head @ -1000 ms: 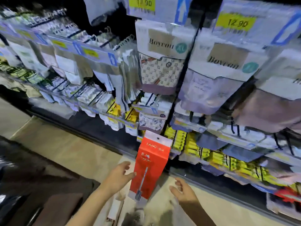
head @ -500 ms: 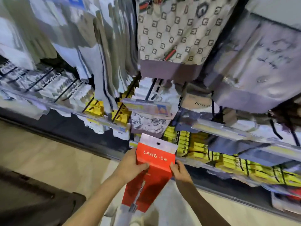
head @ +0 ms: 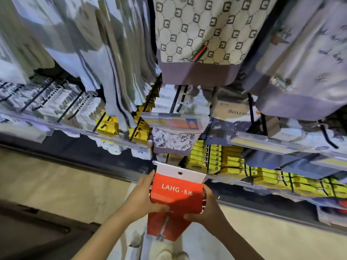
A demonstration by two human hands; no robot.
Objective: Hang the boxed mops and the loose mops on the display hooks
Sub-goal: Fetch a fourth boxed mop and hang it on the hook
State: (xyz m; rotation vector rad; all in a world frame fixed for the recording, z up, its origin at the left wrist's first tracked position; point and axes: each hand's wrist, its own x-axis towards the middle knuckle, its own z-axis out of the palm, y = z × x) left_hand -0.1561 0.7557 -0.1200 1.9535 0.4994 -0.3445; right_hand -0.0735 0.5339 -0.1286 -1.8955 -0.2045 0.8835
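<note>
From the head camera, both hands grip a tall red cardboard mop box [head: 176, 201] with a white hang tab at its top, held upright just in front of the lowest row of the shop display. The left hand [head: 145, 196] wraps the box's left edge, thumb laid across the front face and fingers hidden behind; the right hand [head: 205, 209] clasps the right edge lower down, its fingers curled onto the front. The white tab [head: 180, 172] carries one round hole — it sits close below the clear plastic price rail [head: 189, 167] of the bottom row, and whether a hook passes through the hole cannot be told. White lettering reading LAHG runs across the red front, and a picture of a mop is printed further down the box. Just beyond the tab hang rows of yellow packets [head: 212, 156] on black wire hooks. Higher up hang a beige garment with a monogram pattern and a mauve hem [head: 199, 40], pale striped socks [head: 112, 72] to its left, and a pale printed garment [head: 300, 62] to its right. Beneath the box lies a beige tiled floor [head: 62, 184], with a light-coloured shoe [head: 169, 255] at the bottom edge.
</note>
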